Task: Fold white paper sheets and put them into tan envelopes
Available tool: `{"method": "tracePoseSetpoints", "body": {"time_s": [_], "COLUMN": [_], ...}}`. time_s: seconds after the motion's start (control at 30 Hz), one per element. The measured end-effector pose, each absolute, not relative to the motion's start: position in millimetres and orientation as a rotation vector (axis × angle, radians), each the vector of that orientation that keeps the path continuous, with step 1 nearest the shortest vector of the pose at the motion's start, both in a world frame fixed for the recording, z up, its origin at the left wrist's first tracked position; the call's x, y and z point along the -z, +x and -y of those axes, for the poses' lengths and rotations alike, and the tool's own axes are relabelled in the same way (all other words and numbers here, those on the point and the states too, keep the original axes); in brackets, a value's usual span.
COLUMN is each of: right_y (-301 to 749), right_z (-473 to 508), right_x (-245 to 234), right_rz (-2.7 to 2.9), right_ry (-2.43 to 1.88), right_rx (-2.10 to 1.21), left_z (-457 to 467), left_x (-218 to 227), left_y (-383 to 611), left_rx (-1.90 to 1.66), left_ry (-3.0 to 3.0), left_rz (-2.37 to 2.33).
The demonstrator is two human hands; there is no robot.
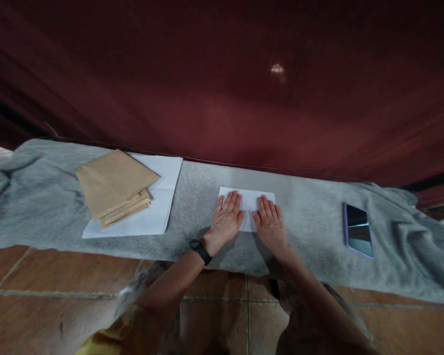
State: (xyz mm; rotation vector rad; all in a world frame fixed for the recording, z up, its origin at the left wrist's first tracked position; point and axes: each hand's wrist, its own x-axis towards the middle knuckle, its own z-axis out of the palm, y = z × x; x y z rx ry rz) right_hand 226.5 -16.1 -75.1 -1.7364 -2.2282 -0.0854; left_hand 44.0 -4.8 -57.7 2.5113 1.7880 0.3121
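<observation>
A small white sheet of paper [248, 199] lies flat on the grey cloth in front of me. My left hand [227, 217] rests palm down on its left part, fingers stretched out and pointing away from me. On the right part, my right hand [270, 222] presses flat in the same way, fingers extended. Between the two hands a strip of the paper shows. Whether it is folded into layers I cannot tell. The palms hide its lower corners.
Brown paper envelopes [114, 180] lie stacked on larger white sheets [159, 212] to the left. A phone [358, 229] in a purple case lies at the right. The grey cloth [196, 197] covers a narrow surface against a dark red wall [214, 113]. Below is a tiled floor [70, 276].
</observation>
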Motion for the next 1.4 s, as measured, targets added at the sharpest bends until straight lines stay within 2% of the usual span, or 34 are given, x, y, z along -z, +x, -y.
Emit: {"method": "tracePoseSetpoints", "body": {"time_s": [0.6,0.8,1.13,1.4], "right_y": [253.4,259.6,210.6,193.3], "right_z": [19.0,14.3,8.8,2.4], "right_x": [76.6,75.7,66.7,64.2], "right_rz": [2.159,2.084,2.245,2.258], "right_ry": [-1.81,-1.875,-1.673,-1.682], "right_rx": [0.131,0.127,-0.117,-0.12], "left_z": [2.5,0.3,6.7,-3.9], "left_x": [50.1,48.5,47.5,55.8], "left_y": [21.0,16.4,50.5,56.3], "left_rx": [-0.242,-0.328,-0.325,-0.284], "left_ry": [2.43,2.38,2.568,2.575], "left_rz": [-1.975,-2.061,-1.675,-1.683]}}
